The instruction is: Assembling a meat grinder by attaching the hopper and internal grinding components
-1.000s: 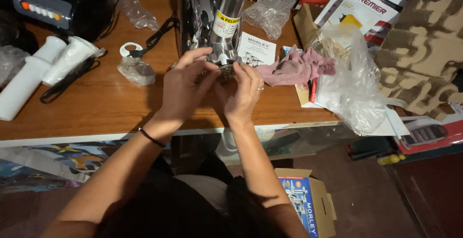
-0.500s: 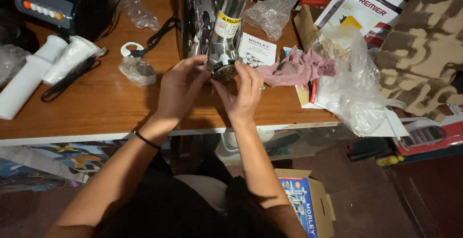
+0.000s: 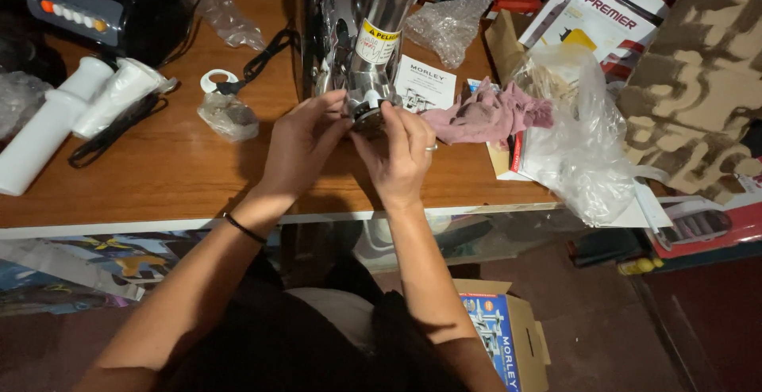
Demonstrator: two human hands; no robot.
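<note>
Both hands closed on the lower end of a shiny metal jar (image 3: 373, 51) that stood on the wooden table (image 3: 182, 170). The left hand (image 3: 302, 147) came in from the left, its fingers (image 3: 329, 110) curled against the jar's dark base fitting (image 3: 367, 110). The right hand (image 3: 403, 154) held the same fitting from the right, thumb and fingers pinched on its rim; a ring showed on one finger. How tightly either hand held could not be told, but both were wrapped on the fitting and touched it. A dark band (image 3: 244, 229) sat on the left wrist.

The jar rose near the middle of the table's far half, its top cut off by the frame, and it bore a yellow label (image 3: 376, 43). Just behind the right hand lay a white leaflet (image 3: 425, 84), and right of that a crumpled pink cloth (image 3: 488, 114). Further right a clear plastic bag (image 3: 583, 150) lay over papers, beside moulded brown cardboard (image 3: 698, 98) and a printed box (image 3: 591, 19).

Left of the hands a small bag of parts (image 3: 228, 114) rested near a black cable (image 3: 266, 55). Well to the left lay white tubes (image 3: 79, 110) and a black appliance (image 3: 103, 7) with coloured buttons. Bubble wrap (image 3: 452, 23) sat behind the jar. Below the table edge, an open carton (image 3: 508, 332) stood on the floor by the person's knees.
</note>
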